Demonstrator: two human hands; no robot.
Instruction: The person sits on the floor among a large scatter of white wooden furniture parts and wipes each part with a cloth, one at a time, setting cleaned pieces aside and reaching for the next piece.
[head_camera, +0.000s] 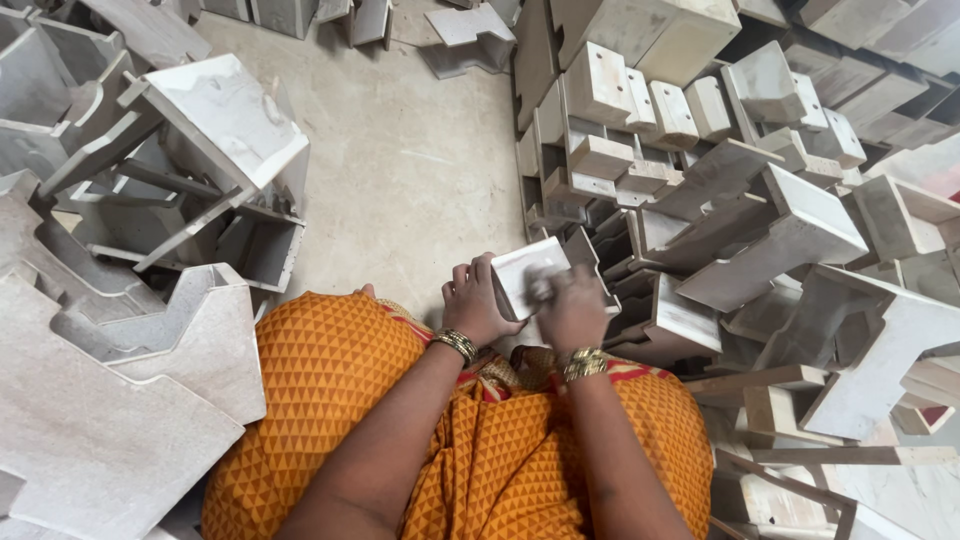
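At lower centre, above the orange patterned cloth (330, 400), the left hand (478, 305) grips a small pale rectangular stone block (528, 275) while the right hand (570, 308), fingers curled, presses a blurred pad on it; stacked pale carved stone pieces (700, 180) fill the upper right, work apparently midway.

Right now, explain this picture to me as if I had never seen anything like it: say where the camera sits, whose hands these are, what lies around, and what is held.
There is only one picture, taken by a camera worn on a person's head and looking straight down. The two arms coming up from the bottom belong to that person, who wears an orange patterned garment and gold bangles.

The left hand grips a small pale block by its edge. The right hand presses on the block's face; it is blurred, so I cannot tell if it holds anything.

Around them, on a bare concrete floor, stand heaps of pale, dusty cut pieces: a stack of flat shaped pieces on the left and a bigger pile of blocks and box-like pieces on the right.
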